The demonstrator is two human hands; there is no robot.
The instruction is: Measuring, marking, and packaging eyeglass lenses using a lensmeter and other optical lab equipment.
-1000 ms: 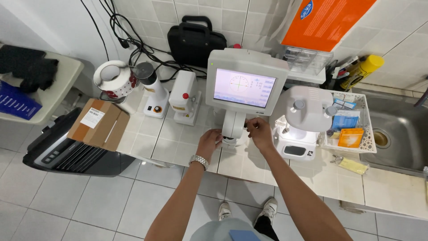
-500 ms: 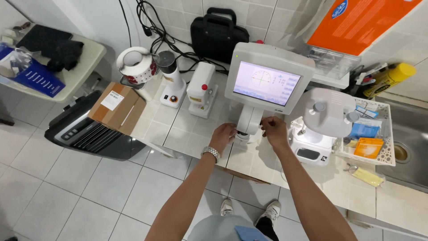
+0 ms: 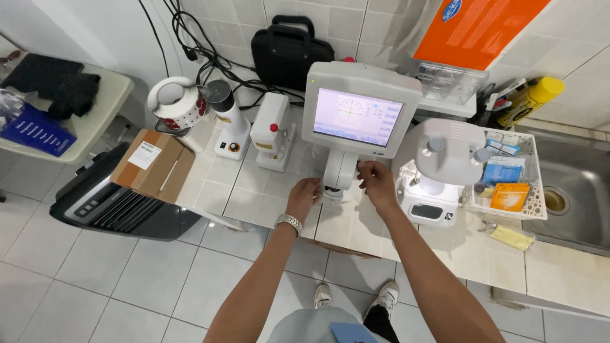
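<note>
A white machine with a lit screen point(image 3: 359, 111) stands on the tiled counter point(image 3: 267, 194) on a narrow white stand point(image 3: 338, 173). My left hand point(image 3: 304, 197), with a metal watch on its wrist, rests against the left side of the stand's base. My right hand point(image 3: 377, 183) touches the right side of the stand, fingers curled at its back. The base itself is partly hidden between my two hands. Whether either hand grips the stand firmly is unclear.
Left of the machine stand a small white device with a red knob point(image 3: 272, 130), a white grinder-like device point(image 3: 227, 121) and a round white appliance point(image 3: 175, 101). A white domed device point(image 3: 445, 162), a basket of packets point(image 3: 511, 181) and a steel sink point(image 3: 572, 190) lie right. A cardboard box point(image 3: 152, 164) sits on a black machine point(image 3: 114, 206).
The view has shifted closer and slightly left. Both hands stay at the stand's base; my right hand has moved a little higher along the stand.
</note>
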